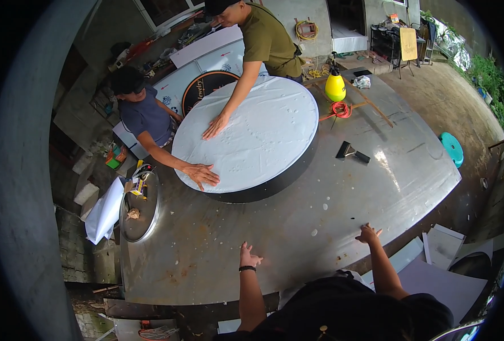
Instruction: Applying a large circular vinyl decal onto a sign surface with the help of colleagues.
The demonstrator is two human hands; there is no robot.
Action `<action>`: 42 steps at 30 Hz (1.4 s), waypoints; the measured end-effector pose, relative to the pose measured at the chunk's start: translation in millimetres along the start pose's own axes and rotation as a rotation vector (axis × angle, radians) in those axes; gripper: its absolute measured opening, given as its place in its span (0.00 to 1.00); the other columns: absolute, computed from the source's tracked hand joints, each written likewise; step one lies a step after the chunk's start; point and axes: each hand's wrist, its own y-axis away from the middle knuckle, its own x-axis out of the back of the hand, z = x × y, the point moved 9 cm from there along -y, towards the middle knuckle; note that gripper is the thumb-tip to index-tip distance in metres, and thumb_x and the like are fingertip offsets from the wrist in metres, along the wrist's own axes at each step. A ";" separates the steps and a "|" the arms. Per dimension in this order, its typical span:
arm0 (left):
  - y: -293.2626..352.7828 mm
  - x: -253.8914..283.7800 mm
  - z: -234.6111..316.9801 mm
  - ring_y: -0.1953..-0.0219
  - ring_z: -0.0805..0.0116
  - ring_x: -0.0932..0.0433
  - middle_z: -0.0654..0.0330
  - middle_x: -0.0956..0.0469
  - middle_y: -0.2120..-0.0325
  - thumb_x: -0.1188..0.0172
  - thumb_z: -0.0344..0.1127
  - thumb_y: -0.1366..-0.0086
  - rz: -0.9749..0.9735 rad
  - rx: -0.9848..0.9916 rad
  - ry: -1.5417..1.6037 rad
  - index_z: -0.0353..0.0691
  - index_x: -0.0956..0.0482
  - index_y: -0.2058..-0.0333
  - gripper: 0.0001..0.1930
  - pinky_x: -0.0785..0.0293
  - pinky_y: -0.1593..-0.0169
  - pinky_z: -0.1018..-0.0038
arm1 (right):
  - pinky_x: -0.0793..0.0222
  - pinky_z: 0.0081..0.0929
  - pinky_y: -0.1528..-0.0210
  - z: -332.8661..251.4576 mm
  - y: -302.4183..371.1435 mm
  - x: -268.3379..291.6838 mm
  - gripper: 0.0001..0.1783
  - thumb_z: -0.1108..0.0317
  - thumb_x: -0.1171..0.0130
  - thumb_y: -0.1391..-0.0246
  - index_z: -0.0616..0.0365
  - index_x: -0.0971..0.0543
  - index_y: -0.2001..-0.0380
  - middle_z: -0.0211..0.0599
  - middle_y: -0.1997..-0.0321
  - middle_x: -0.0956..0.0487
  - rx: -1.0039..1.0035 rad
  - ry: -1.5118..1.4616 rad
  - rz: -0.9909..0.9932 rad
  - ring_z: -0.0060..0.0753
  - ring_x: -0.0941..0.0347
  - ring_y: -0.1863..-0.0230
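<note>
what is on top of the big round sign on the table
A white sheet covers the round sign's whole top, with two co-workers' hands pressed flat on it. The face beneath is hidden; only the black rim shows.

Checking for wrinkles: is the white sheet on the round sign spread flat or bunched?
Spread flat: the white sheet covers the round sign's whole top, with two co-workers' hands pressing it.

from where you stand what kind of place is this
Probably a sign-making workshop, half open to a yard. Two co-workers press a white film onto a big round sign face on a metal worktable, with a scraper and a yellow spray bottle nearby.
</note>
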 end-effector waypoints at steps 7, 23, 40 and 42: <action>-25.6 15.4 2.5 0.42 0.40 0.76 0.58 0.60 0.42 0.53 0.55 0.46 -0.060 -0.024 -0.016 0.50 0.49 0.47 0.31 0.69 0.47 0.41 | 0.70 0.68 0.47 -5.8 1.1 0.1 0.37 0.52 0.41 0.63 0.47 0.41 0.48 0.38 0.39 0.53 0.017 0.018 -0.037 0.51 0.50 0.42; -18.0 6.0 9.8 0.46 0.29 0.66 0.24 0.60 0.51 0.51 0.57 0.50 -0.041 -0.168 -0.092 0.44 0.43 0.49 0.33 0.56 0.47 0.44 | 0.67 0.70 0.49 -2.4 -1.6 -0.4 0.37 0.50 0.42 0.61 0.46 0.41 0.47 0.37 0.39 0.52 0.001 0.095 -0.044 0.48 0.48 0.42; -18.2 5.9 12.9 0.44 0.34 0.67 0.31 0.68 0.47 0.52 0.57 0.49 -0.034 -0.122 -0.129 0.44 0.43 0.50 0.32 0.56 0.47 0.44 | 0.66 0.69 0.48 -6.0 -4.9 0.4 0.34 0.51 0.41 0.63 0.51 0.36 0.52 0.39 0.43 0.45 -0.005 0.081 0.004 0.47 0.46 0.43; -21.9 11.7 11.9 0.44 0.32 0.66 0.32 0.67 0.46 0.52 0.57 0.49 -0.023 -0.101 -0.111 0.45 0.42 0.51 0.31 0.57 0.48 0.44 | 0.66 0.68 0.48 -10.5 -2.8 2.5 0.33 0.52 0.41 0.63 0.51 0.36 0.52 0.39 0.43 0.45 -0.011 0.073 0.005 0.47 0.47 0.43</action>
